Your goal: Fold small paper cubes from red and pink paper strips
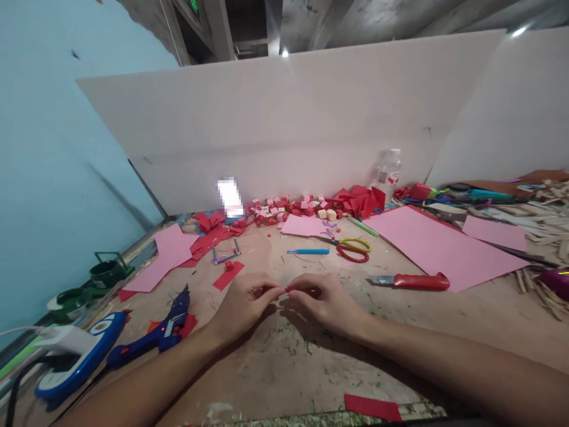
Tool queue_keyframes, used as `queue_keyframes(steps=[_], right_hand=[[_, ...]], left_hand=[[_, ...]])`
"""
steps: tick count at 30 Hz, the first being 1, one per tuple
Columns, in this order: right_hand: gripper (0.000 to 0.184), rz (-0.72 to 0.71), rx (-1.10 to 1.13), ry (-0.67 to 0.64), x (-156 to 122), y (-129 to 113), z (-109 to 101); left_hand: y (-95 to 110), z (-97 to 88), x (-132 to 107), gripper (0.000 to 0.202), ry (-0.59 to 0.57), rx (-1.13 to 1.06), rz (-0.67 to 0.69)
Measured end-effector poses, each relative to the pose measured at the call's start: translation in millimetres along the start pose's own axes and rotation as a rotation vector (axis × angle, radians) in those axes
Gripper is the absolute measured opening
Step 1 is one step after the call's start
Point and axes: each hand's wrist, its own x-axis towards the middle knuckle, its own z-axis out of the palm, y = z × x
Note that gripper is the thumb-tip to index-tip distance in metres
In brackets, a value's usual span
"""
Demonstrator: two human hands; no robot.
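My left hand (246,299) and my right hand (323,299) meet fingertip to fingertip at the middle of the worn table (284,362). Both are pinched on a small red paper piece (291,289) held between them; most of it is hidden by the fingers. Just beyond the hands lie a red paper strip (228,275), a blue pen (308,251) and red-and-yellow scissors (354,249).
A red utility knife (413,281) lies right of my hands beside a large pink sheet (440,246). A blue glue gun (155,332) and blue power strip (75,362) sit at left. Small red and pink cubes (288,207), a clear bottle (387,172) and white boards (284,124) stand behind.
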Motion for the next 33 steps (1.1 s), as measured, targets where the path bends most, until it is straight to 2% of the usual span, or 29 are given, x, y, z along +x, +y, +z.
queue_keyframes(steps=[3,8,15,22,28,33], right_hand=[[0.02,-0.018,-0.023,-0.014,-1.2,0.4,0.4],[0.019,-0.031,-0.062,0.04,-0.7,0.1,-0.9],[0.019,-0.057,-0.076,0.019,-2.8,1.1,-1.3],[0.02,-0.048,-0.055,-0.028,-5.2,0.4,-0.4],[0.022,-0.055,-0.061,0.001,-4.8,0.8,-1.5],[0.023,-0.046,-0.055,-0.003,-5.4,1.3,-0.8]], left_hand=[[-0.7,2.0,-1.2,0.021,-0.021,-0.022,-0.007],[1.5,1.4,-1.6,0.019,-0.036,-0.072,-0.01],[0.2,-2.3,-2.8,0.025,-0.12,-0.149,0.056],[-0.1,1.4,-0.5,0.012,-0.093,-0.212,-0.022],[-1.7,2.9,0.4,0.016,-0.114,-0.307,-0.086],[-4.0,1.7,0.7,0.01,-0.131,-0.341,-0.073]])
